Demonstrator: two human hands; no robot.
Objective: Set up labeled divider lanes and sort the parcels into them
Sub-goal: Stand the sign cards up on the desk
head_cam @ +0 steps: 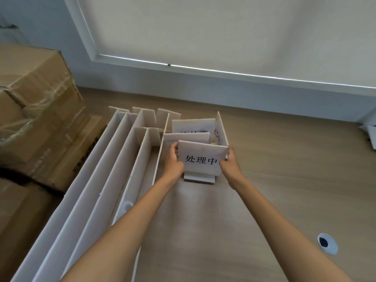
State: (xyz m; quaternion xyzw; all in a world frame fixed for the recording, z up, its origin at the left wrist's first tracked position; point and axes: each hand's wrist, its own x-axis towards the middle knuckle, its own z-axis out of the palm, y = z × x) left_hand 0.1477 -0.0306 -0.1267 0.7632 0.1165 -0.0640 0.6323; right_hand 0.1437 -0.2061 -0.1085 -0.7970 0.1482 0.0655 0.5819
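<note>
A white label sign [202, 157] printed with black characters stands upright on its small white base on the wooden floor. My left hand [175, 159] grips its left edge and my right hand [230, 163] grips its right edge. Behind it stand three more white label signs: one [187, 136] just behind, one [193, 124] farther back, and one [221, 131] turned sideways at the right. Their text is mostly hidden. Several long white divider boards [101, 174] stand on edge in parallel to the left, running away from me.
Taped cardboard boxes [40, 110] are stacked at the left against the dividers. A wall with a white baseboard [244, 94] closes the far side. A round floor socket [327, 243] lies at the right. White pieces [370, 133] lie at the far right edge.
</note>
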